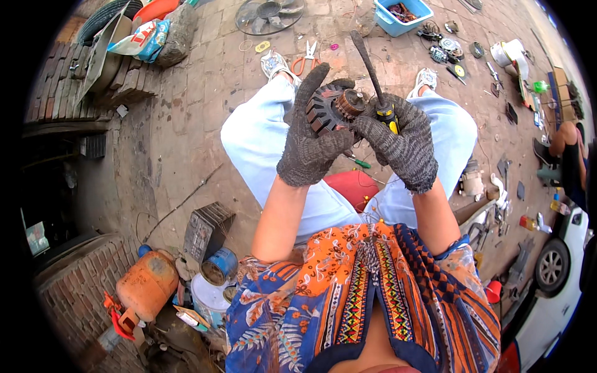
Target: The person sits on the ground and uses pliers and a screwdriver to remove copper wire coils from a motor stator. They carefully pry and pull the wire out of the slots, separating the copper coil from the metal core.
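Grey knitted gloves cover both of my hands, which are raised over my lap. My left hand (310,133) is wrapped round a motor armature (324,110), a dark slotted core with a copper-coloured commutator (352,102) facing right. In my right hand (403,133) is a screwdriver (368,65) with a black and yellow handle and a long dark blade pointing up and away. My right fingers are close to the commutator; whether they touch it I cannot tell. Below my hands lies a green-handled tool (359,162), partly hidden.
Orange-handled scissors (306,59) lie by my left shoe. A fan (268,11) and a blue basin (403,18) are farther off. Motor parts (449,50) and tools are scattered at right, near another person (567,152) and a white car (556,298). An orange gas cylinder (147,276) is at lower left.
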A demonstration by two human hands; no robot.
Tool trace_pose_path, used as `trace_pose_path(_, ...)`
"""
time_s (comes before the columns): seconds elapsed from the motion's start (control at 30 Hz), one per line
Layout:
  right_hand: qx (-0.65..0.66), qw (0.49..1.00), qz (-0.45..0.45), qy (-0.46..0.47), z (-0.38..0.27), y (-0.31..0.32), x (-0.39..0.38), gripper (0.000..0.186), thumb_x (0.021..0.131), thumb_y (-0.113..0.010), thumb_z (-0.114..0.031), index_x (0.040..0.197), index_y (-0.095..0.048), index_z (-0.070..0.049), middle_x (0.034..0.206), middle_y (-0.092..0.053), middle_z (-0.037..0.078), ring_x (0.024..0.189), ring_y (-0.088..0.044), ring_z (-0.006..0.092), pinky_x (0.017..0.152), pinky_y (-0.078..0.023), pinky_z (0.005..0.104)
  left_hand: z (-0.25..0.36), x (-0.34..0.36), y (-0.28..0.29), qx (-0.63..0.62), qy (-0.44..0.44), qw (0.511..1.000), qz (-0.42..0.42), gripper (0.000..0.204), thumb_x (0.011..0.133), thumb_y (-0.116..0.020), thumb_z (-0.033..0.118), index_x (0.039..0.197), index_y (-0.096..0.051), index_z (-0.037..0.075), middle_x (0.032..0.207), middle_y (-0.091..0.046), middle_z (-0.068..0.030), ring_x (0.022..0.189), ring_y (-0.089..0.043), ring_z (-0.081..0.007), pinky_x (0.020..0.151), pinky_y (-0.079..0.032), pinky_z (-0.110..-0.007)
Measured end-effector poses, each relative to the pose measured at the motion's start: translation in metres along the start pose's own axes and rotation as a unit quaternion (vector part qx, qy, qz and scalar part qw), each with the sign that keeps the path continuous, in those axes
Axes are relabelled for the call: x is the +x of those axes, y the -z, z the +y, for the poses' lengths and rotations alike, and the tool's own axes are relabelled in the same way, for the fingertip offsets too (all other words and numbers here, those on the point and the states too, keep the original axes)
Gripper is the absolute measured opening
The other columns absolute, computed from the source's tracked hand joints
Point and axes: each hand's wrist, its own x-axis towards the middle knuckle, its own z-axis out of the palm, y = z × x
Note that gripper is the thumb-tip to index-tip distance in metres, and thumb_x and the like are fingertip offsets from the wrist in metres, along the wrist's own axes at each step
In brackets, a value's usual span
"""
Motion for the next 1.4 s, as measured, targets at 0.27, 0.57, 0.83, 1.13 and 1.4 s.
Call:
trace_pose_path(0.27, -0.056, 0.997, -0.001, 0.044, 0.006, 0.010, 0.002, 0.021, 0.077, -0.071, -0.014, 0.091, -0.062, -0.002, 0.079, -0.063, 0.003, 0.073, -0.058, 0.0073, 0.064, -0.049, 0.0236, -0.006, 0.001, 0.006, 0.062, 0.019, 0.998, -0.004, 0.089, 0.066, -0.077, 0.007, 0.139, -0.025, 0.009, 0.121, -0.050, -0.0138, 0.107, -0.055, -0.0267, 0.084, -0.052, -0.037)
trace_pose_path(0.57, -0.127, 0.977, 0.066, 0.156, 0.021, 0.008, -0.014, 0.027, 0.071, -0.075, -0.014, 0.094, -0.064, -0.005, 0.079, -0.061, 0.004, 0.070, -0.059, 0.0142, 0.065, -0.049, 0.0267, -0.003, 0.004, 0.002, 0.081, -0.043, 0.995, 0.040, 0.090, 0.066, -0.079, 0.008, 0.137, -0.024, 0.006, 0.116, -0.051, -0.0101, 0.104, -0.054, -0.0197, 0.087, -0.049, -0.033)
trace_pose_path(0.83, -0.208, 0.952, 0.087, 0.209, 0.027, -0.003, -0.013, 0.029, 0.068, -0.075, -0.015, 0.095, -0.066, -0.008, 0.085, -0.062, 0.008, 0.079, -0.061, 0.0225, 0.070, -0.049, 0.0335, -0.002, 0.000, 0.002, 0.062, -0.022, 0.996, 0.067, 0.090, 0.063, -0.079, 0.004, 0.136, -0.026, 0.007, 0.114, -0.051, -0.0092, 0.103, -0.055, -0.0212, 0.087, -0.050, -0.034)
trace_pose_path(1.13, -0.236, 0.944, 0.036, 0.227, 0.028, -0.008, -0.013, 0.033, 0.065, -0.077, -0.021, 0.093, -0.065, -0.009, 0.089, -0.063, 0.011, 0.081, -0.062, 0.0276, 0.073, -0.050, 0.0360, -0.005, -0.002, 0.000, -0.053, 0.016, 0.997, 0.060, 0.084, 0.066, -0.079, 0.009, 0.135, -0.030, 0.011, 0.117, -0.052, -0.0090, 0.105, -0.056, -0.0230, 0.085, -0.052, -0.037)
trace_pose_path(1.4, -0.178, 0.955, -0.046, 0.231, 0.013, 0.007, -0.018, 0.031, 0.068, -0.076, -0.015, 0.095, -0.064, -0.007, 0.087, -0.064, 0.007, 0.081, -0.063, 0.0202, 0.073, -0.050, 0.0331, -0.007, -0.004, -0.002, -0.116, 0.059, 0.990, 0.051, 0.085, 0.067, -0.079, 0.016, 0.136, -0.029, 0.012, 0.116, -0.053, -0.0102, 0.105, -0.056, -0.0248, 0.087, -0.051, -0.039)
